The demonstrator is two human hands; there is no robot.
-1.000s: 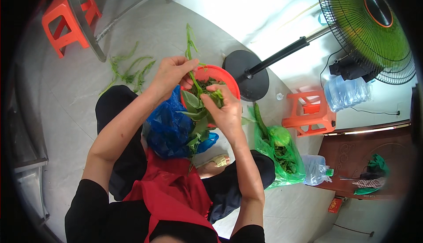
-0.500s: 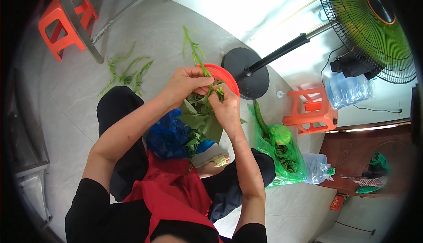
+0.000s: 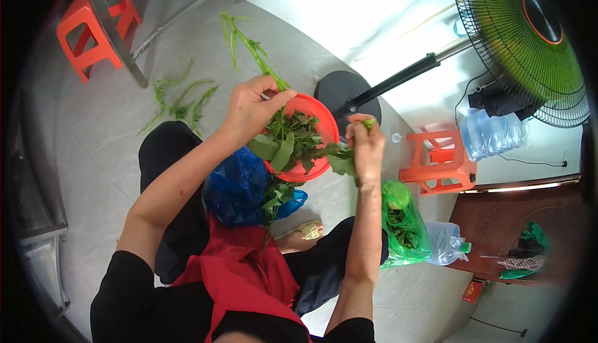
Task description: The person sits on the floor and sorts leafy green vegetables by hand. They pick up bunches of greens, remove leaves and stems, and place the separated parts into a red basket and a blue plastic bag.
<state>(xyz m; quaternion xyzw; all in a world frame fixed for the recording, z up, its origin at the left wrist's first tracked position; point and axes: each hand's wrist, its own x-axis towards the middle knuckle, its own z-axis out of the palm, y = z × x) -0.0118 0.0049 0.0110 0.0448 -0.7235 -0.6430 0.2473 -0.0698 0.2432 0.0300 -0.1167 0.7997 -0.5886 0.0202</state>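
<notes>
My left hand [image 3: 252, 108] grips a long green vegetable stem [image 3: 244, 39] that sticks up and away over the floor. My right hand [image 3: 366, 145] pinches a plucked sprig with leaves [image 3: 339, 159] hanging below it, just right of a red plastic basket [image 3: 324, 128] that holds picked green leaves [image 3: 286, 140]. The basket sits between my two hands, above a blue plastic bag [image 3: 237, 187] with more greens on my lap.
Stripped stems [image 3: 177, 97] lie on the grey floor at the left. A green bag of vegetables [image 3: 402, 221] is by my right knee. An orange stool [image 3: 439, 159], a water jug [image 3: 495, 134], a standing fan [image 3: 529, 38] with its round base [image 3: 339, 91], and another orange stool [image 3: 90, 22] surround me.
My hands have pulled apart: the right one moved right with a torn-off sprig, the left kept the long stem. The basket of leaves shows more fully between them.
</notes>
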